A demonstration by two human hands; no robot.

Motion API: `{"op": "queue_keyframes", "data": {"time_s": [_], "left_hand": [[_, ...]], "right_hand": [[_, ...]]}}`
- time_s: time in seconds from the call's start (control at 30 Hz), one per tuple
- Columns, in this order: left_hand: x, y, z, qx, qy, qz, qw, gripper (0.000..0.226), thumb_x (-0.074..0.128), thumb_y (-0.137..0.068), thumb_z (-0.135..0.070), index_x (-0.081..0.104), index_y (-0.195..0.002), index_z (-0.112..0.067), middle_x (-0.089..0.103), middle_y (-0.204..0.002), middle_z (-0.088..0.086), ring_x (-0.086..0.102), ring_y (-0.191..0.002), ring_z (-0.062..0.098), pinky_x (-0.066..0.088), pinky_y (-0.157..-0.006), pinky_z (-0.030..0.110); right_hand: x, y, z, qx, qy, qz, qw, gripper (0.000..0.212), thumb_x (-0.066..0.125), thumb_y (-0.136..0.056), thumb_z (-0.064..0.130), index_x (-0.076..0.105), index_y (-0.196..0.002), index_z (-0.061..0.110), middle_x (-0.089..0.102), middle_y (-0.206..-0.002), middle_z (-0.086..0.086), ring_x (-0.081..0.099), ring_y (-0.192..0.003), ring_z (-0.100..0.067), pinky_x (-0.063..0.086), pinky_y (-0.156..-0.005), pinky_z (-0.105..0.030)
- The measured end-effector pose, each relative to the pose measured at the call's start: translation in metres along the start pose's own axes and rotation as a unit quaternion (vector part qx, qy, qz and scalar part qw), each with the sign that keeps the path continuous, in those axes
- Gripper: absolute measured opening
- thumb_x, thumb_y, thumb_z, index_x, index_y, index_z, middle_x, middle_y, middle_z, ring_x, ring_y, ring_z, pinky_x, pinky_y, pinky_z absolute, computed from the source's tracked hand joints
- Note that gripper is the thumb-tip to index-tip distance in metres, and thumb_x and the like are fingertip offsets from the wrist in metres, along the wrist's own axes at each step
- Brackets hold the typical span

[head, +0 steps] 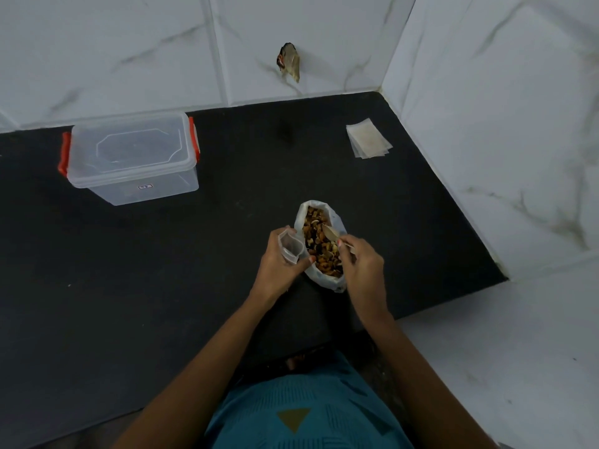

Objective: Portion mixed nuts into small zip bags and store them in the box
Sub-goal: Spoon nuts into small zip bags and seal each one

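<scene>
Just left of the nut bag [325, 282], the left hand [278, 264] is pinching a limp, light zip bag [289, 249] near its mouth, the best hold. The right hand's [360, 268] grip is pinching a spoon [332, 235] over the nuts.

Left hand [278, 265] fingers curled round zip bag [290, 248], right hand [363, 268] pinching spoon [333, 235], forearms converging

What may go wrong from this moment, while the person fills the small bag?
1. The small zip bag in the left hand has a narrow mouth; nuts from the spoon in the right hand may miss it and fall on the counter.
2. The large bag stands soft and open, seemingly unheld; scooping may tip it.
3. The box has its lid on, so storing needs a free hand.
</scene>
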State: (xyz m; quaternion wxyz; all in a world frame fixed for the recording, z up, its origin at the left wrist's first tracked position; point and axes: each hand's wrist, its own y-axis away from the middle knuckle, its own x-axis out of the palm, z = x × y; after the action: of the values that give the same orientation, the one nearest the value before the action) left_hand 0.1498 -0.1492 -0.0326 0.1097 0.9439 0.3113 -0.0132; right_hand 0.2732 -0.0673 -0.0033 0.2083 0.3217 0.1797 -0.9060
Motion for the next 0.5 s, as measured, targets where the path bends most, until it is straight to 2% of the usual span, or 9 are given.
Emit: {"op": "queue_keyframes", "data": {"time_s": [0.17, 0.3, 0.33, 0.4, 0.5], "left_hand": [[0.001, -0.002, -0.003, -0.018, 0.001, 0.013, 1.000, 0.056, 0.072, -0.078, -0.010, 0.039, -0.118, -0.029, 0.049, -0.110, -0.017, 0.051, -0.111, 0.008, 0.049, -0.093, 0.031], [0.001, -0.002, -0.003, -0.019, 0.002, 0.008, 1.000, 0.055, 0.072, -0.078, -0.010, 0.039, -0.119, -0.028, 0.049, -0.109, -0.016, 0.052, -0.111, 0.008, 0.049, -0.093, 0.032], [0.001, -0.003, -0.003, -0.020, 0.003, 0.008, 1.000, 0.055, 0.072, -0.078, -0.010, 0.039, -0.119, -0.028, 0.050, -0.110, -0.017, 0.051, -0.111, 0.008, 0.049, -0.093, 0.032], [0.000, -0.003, -0.004, -0.022, 0.009, 0.010, 1.000, 0.055, 0.072, -0.078, -0.010, 0.039, -0.118, -0.028, 0.050, -0.109, -0.017, 0.051, -0.112, 0.007, 0.049, -0.090, 0.026], [-0.001, -0.003, -0.004, -0.025, 0.022, 0.017, 0.999, 0.054, 0.071, -0.078, -0.009, 0.039, -0.117, -0.030, 0.050, -0.110, -0.016, 0.050, -0.110, 0.004, 0.047, -0.082, 0.018]], "right_hand": [[0.006, -0.008, -0.002, 0.008, -0.012, -0.013, 1.000, 0.021, 0.052, -0.092, 0.008, 0.062, -0.109, 0.000, 0.064, -0.097, -0.012, 0.057, -0.086, -0.008, 0.041, -0.071, -0.007], [0.011, -0.011, -0.003, -0.007, -0.002, 0.010, 1.000, 0.020, 0.052, -0.092, 0.007, 0.062, -0.108, -0.001, 0.064, -0.095, -0.014, 0.060, -0.086, -0.015, 0.049, -0.073, -0.020], [0.011, -0.010, -0.003, -0.002, -0.006, 0.011, 1.000, 0.020, 0.052, -0.092, 0.007, 0.062, -0.108, -0.001, 0.064, -0.095, -0.013, 0.061, -0.086, -0.017, 0.049, -0.073, -0.020], [0.008, -0.011, -0.003, 0.037, -0.049, -0.005, 0.998, 0.020, 0.053, -0.092, 0.008, 0.063, -0.108, 0.001, 0.065, -0.093, -0.010, 0.063, -0.086, -0.015, 0.048, -0.072, -0.014], [0.001, -0.017, -0.003, 0.121, -0.137, -0.022, 0.983, 0.016, 0.054, -0.091, 0.010, 0.064, -0.103, 0.005, 0.063, -0.077, 0.000, 0.061, -0.071, -0.003, 0.047, -0.064, -0.007]]}}
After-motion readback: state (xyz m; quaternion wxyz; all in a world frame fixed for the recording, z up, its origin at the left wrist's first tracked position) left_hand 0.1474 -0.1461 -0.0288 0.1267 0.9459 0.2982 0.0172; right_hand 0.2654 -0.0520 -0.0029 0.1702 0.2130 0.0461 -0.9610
